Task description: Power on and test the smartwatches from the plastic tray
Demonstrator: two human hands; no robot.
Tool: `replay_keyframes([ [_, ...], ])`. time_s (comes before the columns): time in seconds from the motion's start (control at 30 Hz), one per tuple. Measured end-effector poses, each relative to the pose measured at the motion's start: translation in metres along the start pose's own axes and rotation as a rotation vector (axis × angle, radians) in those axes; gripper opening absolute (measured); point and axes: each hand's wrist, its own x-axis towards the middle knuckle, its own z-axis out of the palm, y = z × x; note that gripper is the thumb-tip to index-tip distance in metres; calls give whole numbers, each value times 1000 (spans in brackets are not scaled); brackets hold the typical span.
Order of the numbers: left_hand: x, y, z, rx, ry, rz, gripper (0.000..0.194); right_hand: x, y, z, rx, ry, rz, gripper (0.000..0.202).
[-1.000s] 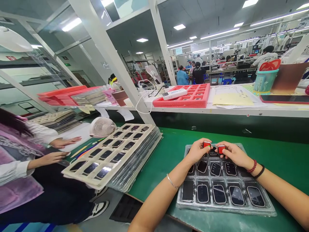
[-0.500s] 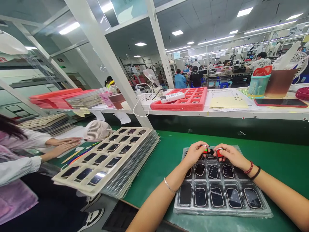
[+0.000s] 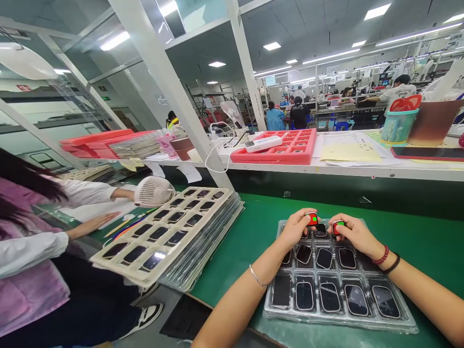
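Note:
Over the back row of a clear plastic tray (image 3: 308, 317), my left hand (image 3: 297, 228) pinches a small watch (image 3: 311, 219) whose lit screen shows red and green. A second watch (image 3: 338, 227), also lit red and green, is held between the fingers of my right hand (image 3: 353, 235), just to the right. Several watches with dark screens, such as one in the front row (image 3: 329, 297), lie in the tray's compartments beneath my hands. The front left compartment holds a flat dark rectangle (image 3: 282, 290).
A stack of trays (image 3: 206, 241) with watches on top stands left on the green bench (image 3: 232, 251). Behind it is a white fan (image 3: 154, 191), touched by a co-worker's hand (image 3: 123, 194). The shelf holds a red foam tray (image 3: 304, 145) and cups.
The view has shifted slightly. Green now shows on the watch in my right hand, and tray screens have gone darker. The co-worker's one hand has moved to the fan, away from the other.

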Motion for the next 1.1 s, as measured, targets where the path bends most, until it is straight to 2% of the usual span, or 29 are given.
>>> replay_keyframes([
  [0.67,1,0,1,36,60,8,22,0,-2,2,2,-13,18,21],
  [1.1,0,-1,0,46,14,54,21,0,-2,0,8,-35,26,22],
])
